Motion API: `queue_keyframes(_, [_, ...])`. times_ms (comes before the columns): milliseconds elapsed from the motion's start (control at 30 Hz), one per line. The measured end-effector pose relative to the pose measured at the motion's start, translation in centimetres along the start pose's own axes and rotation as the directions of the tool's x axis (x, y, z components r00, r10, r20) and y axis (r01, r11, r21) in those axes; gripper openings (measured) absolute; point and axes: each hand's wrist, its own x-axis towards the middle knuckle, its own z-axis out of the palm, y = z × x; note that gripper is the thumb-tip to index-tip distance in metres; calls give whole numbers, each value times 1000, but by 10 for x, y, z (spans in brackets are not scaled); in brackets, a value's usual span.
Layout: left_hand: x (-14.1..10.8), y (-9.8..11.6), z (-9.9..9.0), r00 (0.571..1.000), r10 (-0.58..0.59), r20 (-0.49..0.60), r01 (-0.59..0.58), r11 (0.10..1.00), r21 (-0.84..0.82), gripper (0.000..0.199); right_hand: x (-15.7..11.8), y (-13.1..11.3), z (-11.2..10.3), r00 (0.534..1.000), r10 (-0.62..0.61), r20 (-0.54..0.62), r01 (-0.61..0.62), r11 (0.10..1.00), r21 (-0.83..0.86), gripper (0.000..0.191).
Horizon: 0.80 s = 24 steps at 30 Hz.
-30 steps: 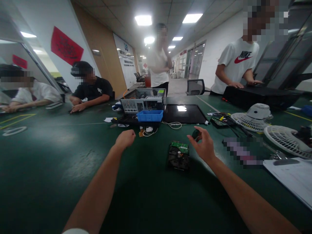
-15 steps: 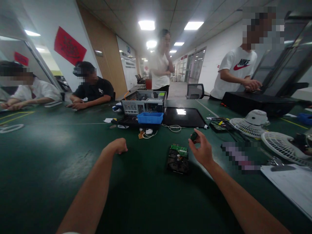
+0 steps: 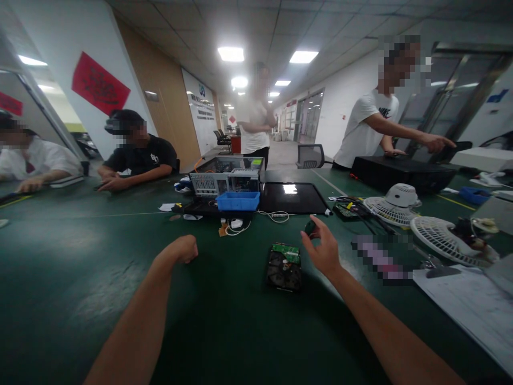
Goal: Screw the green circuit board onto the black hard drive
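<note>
My right hand (image 3: 324, 250) is raised a little over the green table. Its thumb and fingers pinch a small dark green piece (image 3: 310, 227), whose kind I cannot make out. Just left of that hand lies a hard drive (image 3: 284, 267), with its green circuit board strip at the far end. My left hand (image 3: 185, 250) is curled into a fist, apart from the drive and low over the table or resting on it. Its fingers are turned away, so anything inside the fist is hidden.
Ahead stand an open computer case (image 3: 226, 176), a blue bin (image 3: 238, 201) and a black flat panel (image 3: 293, 198). White fan parts (image 3: 443, 240) and a clipboard (image 3: 460, 299) lie right. Co-workers sit at left; a person (image 3: 368, 123) stands by a black box (image 3: 401, 172).
The view has turned slightly right and up, so everything sits further left and lower. Both hands keep their poses by the drive. The standing person at right now stretches an arm out rightward.
</note>
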Motion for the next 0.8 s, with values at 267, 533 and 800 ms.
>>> queue_keyframes(267, [-19, 46, -6, 961, 248, -123, -262, 957, -126, 22, 12, 1, -11, 995, 67, -73, -69, 997, -30, 53])
queue_keyframes(533, [-49, 178, 44, 681, 683, -265, -726, 582, -366, 17, 14, -18, -11, 947, 187, 260, -197, 980, 15, 22])
queue_keyframes(800, [-46, 228, 81, 671, 661, -335, -705, 429, -565, 14, 9, -36, -10, 862, 47, 505, -157, 971, 178, 15])
